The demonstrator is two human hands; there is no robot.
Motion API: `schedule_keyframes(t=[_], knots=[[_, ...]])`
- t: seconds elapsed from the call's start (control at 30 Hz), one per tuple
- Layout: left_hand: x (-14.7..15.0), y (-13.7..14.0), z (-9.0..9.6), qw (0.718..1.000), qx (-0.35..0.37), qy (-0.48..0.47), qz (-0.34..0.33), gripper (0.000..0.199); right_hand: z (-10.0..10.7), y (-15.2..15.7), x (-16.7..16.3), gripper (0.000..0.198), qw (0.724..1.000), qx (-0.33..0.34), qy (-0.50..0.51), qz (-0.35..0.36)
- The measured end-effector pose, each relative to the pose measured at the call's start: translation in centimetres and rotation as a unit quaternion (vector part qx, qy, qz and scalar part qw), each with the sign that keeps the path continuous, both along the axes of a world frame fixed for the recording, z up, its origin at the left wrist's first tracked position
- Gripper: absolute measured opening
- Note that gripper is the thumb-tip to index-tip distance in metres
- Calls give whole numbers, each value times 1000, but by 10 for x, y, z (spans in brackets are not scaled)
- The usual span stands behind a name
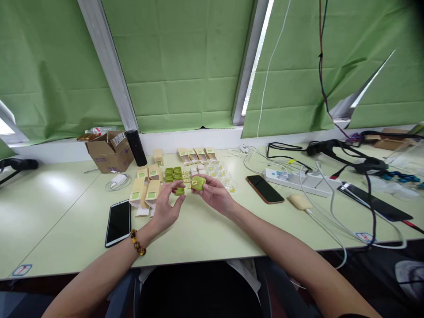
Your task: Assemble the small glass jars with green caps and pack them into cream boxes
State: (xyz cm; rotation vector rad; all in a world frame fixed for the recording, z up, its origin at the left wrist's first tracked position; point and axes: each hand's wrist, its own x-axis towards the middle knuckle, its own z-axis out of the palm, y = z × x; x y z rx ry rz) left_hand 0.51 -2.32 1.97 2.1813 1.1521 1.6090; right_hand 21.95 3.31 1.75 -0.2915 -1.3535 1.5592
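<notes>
My right hand [217,194] pinches a small, glossy green rounded case [198,183] with a pale mark on its face, held just above the table. To its left is my left hand [167,206], thumb and fingers spread, with no object between them that I can make out. A small green open container [179,191] lies by its fingertips; whether they touch is unclear. Behind the hands stand several more green containers [169,174], small yellowish pieces [186,178] and clear round plastic pieces [227,176] with yellow centres. Beige cartons with green windows [138,191] lie left of them.
A phone [118,223] lies left of my forearm, another phone [265,189] to the right. Farther right are a power strip [300,181] with white cables and a cream-coloured device [300,202]. A cardboard box [111,154] and a black cylinder [135,148] stand back left.
</notes>
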Motion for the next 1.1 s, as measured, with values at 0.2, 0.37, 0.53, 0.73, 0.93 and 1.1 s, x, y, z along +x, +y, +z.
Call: schedule_keyframes(t=[0.2,0.37,0.53,0.73,0.93,1.1], knots=[[1,1,1,1000,-6,-10,13,12,2,-2,0,41,998,-30,6,49],[1,-2,1,999,-32,7,3,11,3,-4,1,44,998,7,-9,56],[-1,-1,-3,997,-69,39,-18,15,-5,-3,-3,51,992,101,-47,-58],[-3,5,-12,994,-91,55,-16,20,-10,-17,-9,28,895,321,-152,-269],[-1,3,-9,998,-48,30,-37,17,-17,-19,-9,52,797,501,-135,-309],[-2,4,-10,998,-19,18,-57,18,-21,-15,-8,61,742,565,-141,-333]])
